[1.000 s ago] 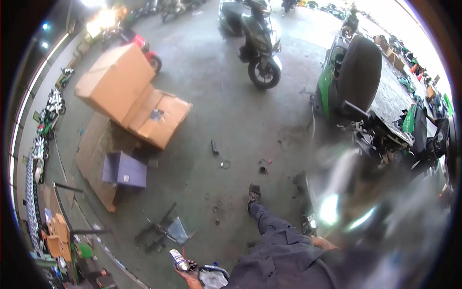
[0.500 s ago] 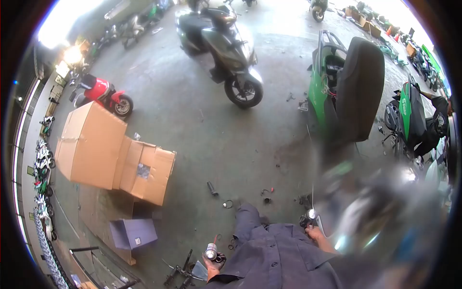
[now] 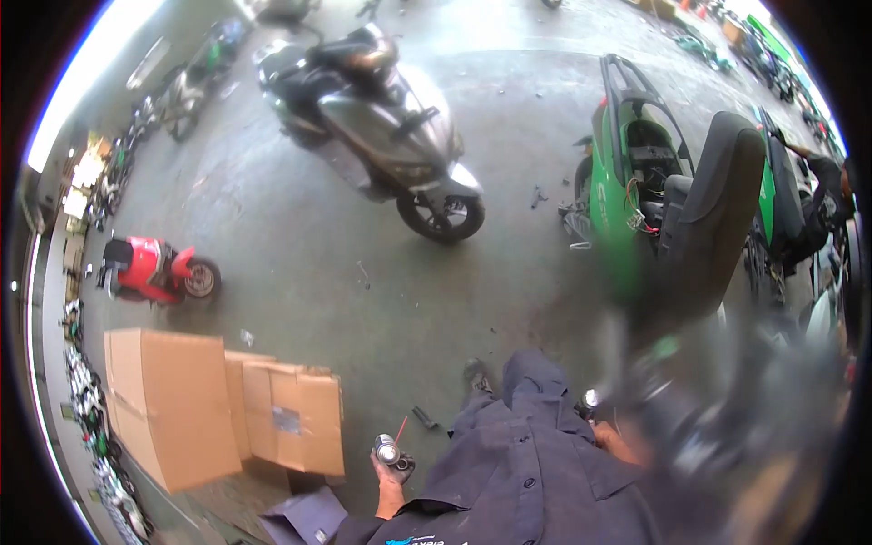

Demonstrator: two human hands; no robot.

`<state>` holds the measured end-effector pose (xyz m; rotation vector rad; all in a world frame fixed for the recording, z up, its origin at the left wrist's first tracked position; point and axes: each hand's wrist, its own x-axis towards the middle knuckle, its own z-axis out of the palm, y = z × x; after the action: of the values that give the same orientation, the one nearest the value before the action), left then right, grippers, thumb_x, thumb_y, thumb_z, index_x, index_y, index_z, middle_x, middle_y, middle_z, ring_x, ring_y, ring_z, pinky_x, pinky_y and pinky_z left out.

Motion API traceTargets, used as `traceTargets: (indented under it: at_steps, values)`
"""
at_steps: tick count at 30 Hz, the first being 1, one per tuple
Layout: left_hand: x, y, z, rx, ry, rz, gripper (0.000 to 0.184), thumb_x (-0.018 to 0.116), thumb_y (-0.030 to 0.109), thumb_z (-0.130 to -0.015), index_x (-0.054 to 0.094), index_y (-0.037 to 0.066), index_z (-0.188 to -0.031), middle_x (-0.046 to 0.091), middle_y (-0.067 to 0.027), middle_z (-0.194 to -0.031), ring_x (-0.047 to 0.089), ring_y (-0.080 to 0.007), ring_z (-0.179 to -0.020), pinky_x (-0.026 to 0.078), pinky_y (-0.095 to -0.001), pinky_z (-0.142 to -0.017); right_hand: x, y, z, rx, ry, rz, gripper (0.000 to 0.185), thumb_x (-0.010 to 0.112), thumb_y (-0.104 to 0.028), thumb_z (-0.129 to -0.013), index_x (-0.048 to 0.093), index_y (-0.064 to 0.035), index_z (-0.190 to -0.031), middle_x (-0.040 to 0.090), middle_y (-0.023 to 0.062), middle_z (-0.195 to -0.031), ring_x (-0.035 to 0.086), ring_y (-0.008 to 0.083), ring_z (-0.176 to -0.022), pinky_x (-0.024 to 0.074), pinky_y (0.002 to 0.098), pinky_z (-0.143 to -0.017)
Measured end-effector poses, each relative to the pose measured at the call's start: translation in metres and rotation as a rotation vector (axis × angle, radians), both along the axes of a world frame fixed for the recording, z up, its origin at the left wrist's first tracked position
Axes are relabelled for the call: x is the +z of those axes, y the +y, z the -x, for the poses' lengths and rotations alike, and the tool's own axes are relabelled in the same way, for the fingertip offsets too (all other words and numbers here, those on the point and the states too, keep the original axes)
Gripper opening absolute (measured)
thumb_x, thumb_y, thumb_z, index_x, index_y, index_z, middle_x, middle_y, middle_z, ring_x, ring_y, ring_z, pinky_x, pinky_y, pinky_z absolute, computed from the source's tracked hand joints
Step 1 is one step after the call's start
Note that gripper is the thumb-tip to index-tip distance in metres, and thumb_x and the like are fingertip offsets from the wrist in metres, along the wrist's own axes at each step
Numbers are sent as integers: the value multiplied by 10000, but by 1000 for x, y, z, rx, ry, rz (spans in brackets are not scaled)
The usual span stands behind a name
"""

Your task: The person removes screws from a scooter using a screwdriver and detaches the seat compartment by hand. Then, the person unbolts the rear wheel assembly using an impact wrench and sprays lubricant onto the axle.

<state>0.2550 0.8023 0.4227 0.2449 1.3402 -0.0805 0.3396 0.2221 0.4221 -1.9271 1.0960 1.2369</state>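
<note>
My left hand (image 3: 391, 472), at the lower middle, is wrapped round a spray can (image 3: 387, 449) with a thin red straw. A small dark round part (image 3: 405, 464) sits against the same hand. My right hand (image 3: 603, 431) is at the right of my body, beside a round shiny metal part (image 3: 590, 399) on a dark piece. Its fingers are mostly hidden, so what it grips cannot be made out. A dark tube (image 3: 424, 418) lies on the floor between the can and my foot.
Cardboard boxes (image 3: 173, 409) and a purple box (image 3: 309, 520) stand at lower left. A red scooter (image 3: 150, 270) is at left, a grey scooter (image 3: 381, 127) ahead. A green scooter (image 3: 618, 209) with raised seat stands right, near another person (image 3: 822, 195). The lower right is blurred.
The view has moved forward, with the boxes now lower and the scooters nearer. My left hand still holds the can. My right hand and the shiny part, unclear at first, now show beside my body.
</note>
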Motion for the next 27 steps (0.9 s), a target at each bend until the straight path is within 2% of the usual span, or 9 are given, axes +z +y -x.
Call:
traceTargets:
  at_steps: [2, 3, 10, 12, 16, 17, 20, 22, 27]
  values:
    - [6, 16, -77, -48, 7, -33, 675, 433, 711, -801, 572, 59, -902, 530, -109, -709, 509, -260, -630, 439, -396, -569, -85, -16, 0, -67, -48, -17, 716, 711, -493, -762, 617, 140, -1082, 658, 232, -1114, 640, 292, -1066, 488, 395, -841]
    - [9, 20, -110, -70, 18, -47, 672, 434, 707, -803, 571, 57, -903, 531, -110, -711, 512, -258, -633, 439, -395, -567, -115, -19, -3, -106, -34, -59, 710, 642, -529, -804, 620, 111, -1111, 652, 215, -1146, 628, 293, -1100, 483, 405, -861]
    - [-10, 10, -376, -178, -155, -11, 674, 448, 689, -814, 568, 31, -900, 537, -114, -702, 515, -250, -629, 433, -373, -570, -76, -5, -175, -194, -24, -4, 665, 627, -504, -822, 625, 104, -1093, 655, 218, -1102, 635, 299, -1058, 485, 414, -837]
    - [3, -14, -444, -264, -197, 17, 676, 451, 690, -814, 568, 29, -899, 536, -116, -707, 505, -253, -631, 429, -368, -576, -68, -17, -220, -226, -13, 3, 653, 623, -497, -828, 626, 102, -1088, 656, 219, -1089, 637, 301, -1045, 485, 416, -830]
    - [11, -68, -567, -289, -126, 65, 735, 425, 709, -818, 564, -1, -946, 529, -123, -713, 490, -264, -649, 428, -369, -588, -41, -49, -308, -285, -30, 32, 628, 614, -483, -838, 629, 97, -1078, 658, 221, -1063, 641, 304, -1021, 486, 421, -817]
    - [24, -85, -603, -315, -132, 94, 775, 423, 711, -818, 555, -36, -980, 537, -127, -724, 496, -269, -661, 437, -378, -590, -35, -56, -327, -297, -29, 38, 622, 612, -479, -841, 629, 96, -1075, 658, 221, -1057, 642, 305, -1015, 486, 422, -813]
    - [41, -117, -717, -429, -262, 182, 802, 441, 686, -826, 545, -75, -1059, 549, -126, -755, 514, -269, -706, 449, -370, -613, -13, -72, -393, -322, -32, 64, 604, 606, -469, -848, 631, 93, -1068, 660, 223, -1038, 645, 307, -996, 487, 426, -803]
    - [57, -143, -762, -519, -338, 220, 814, 466, 676, -821, 537, -82, -1111, 554, -122, -772, 520, -264, -716, 450, -362, -626, -4, -84, -419, -343, -37, 75, 592, 601, -461, -853, 633, 91, -1062, 661, 224, -1025, 647, 309, -984, 487, 428, -796]
    - [72, -180, -910, -670, -395, 250, 866, 479, 699, -805, 516, -78, -1186, 545, -102, -780, 503, -237, -715, 434, -351, -629, -2, -94, -504, -376, -13, 88, 562, 591, -444, -866, 636, 86, -1050, 663, 226, -993, 652, 313, -953, 488, 434, -780]
